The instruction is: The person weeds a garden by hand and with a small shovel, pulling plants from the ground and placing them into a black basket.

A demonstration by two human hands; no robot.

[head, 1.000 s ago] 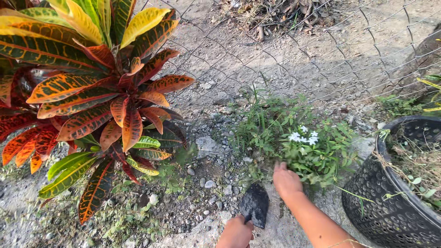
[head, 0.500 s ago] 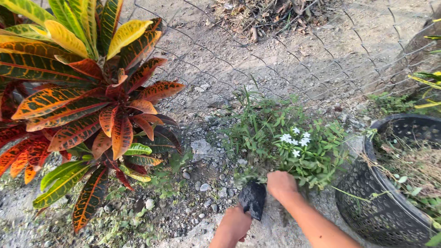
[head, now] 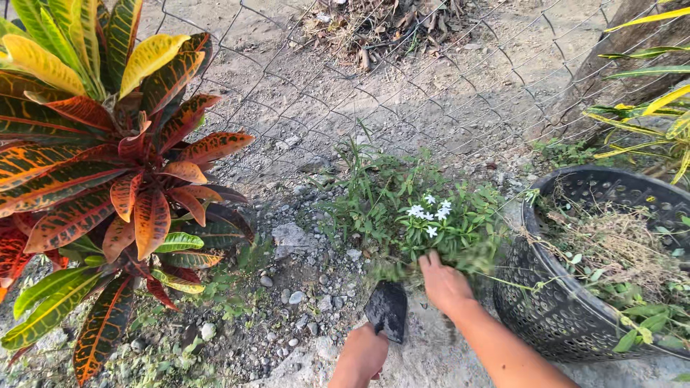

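Observation:
My left hand (head: 361,354) grips the handle of a small dark trowel (head: 387,309), whose blade points at the gravelly ground below a clump of green weeds. My right hand (head: 444,282) is closed around the base of that weed clump (head: 410,208), which carries small white flowers (head: 430,213). The trowel blade sits just left of my right hand, close to the roots. The handle itself is hidden inside my left fist.
A large croton plant (head: 108,172) with red, orange and yellow leaves fills the left side. A black perforated pot (head: 546,302) holding pulled weeds stands at the right. A chain-link fence (head: 402,86) runs behind the weeds. Loose stones (head: 296,296) cover the ground.
The view has shifted so everything sits further left. My right hand has closed tighter on the weed base, and the trowel blade stays beside it.

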